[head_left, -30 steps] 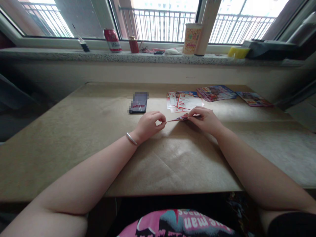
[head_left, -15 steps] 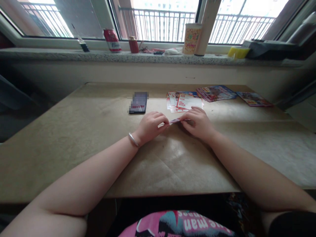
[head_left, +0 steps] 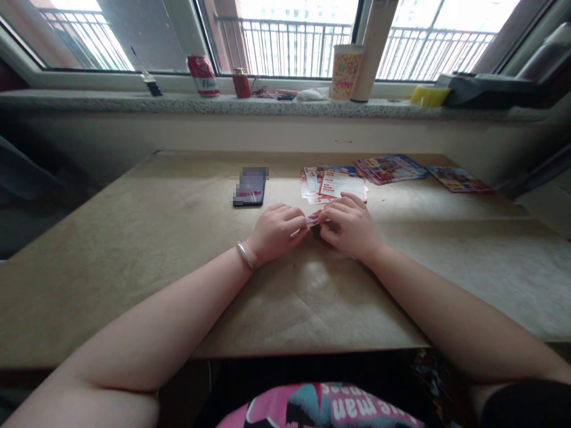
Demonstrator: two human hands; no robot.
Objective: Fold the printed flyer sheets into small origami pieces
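My left hand (head_left: 276,230) and my right hand (head_left: 350,224) meet at the middle of the brown table (head_left: 134,249). Both pinch a small folded printed paper (head_left: 314,219), red and white, of which only a short piece shows between the fingertips. The fingers of both hands are curled and pressed together on it. A silver bracelet (head_left: 243,254) sits on my left wrist. Just beyond my right hand lies a stack of printed leaflets (head_left: 334,181).
A dark phone (head_left: 250,186) lies on the table left of the leaflets. More colourful leaflets (head_left: 390,167) and another pile (head_left: 459,179) lie at the far right. The windowsill holds a red can (head_left: 203,75), a patterned cup (head_left: 345,70) and a yellow sponge (head_left: 430,95).
My hands have drawn closer together, the right one sliding left. The paper, held stretched out between them before, now shows only as a short folded piece.
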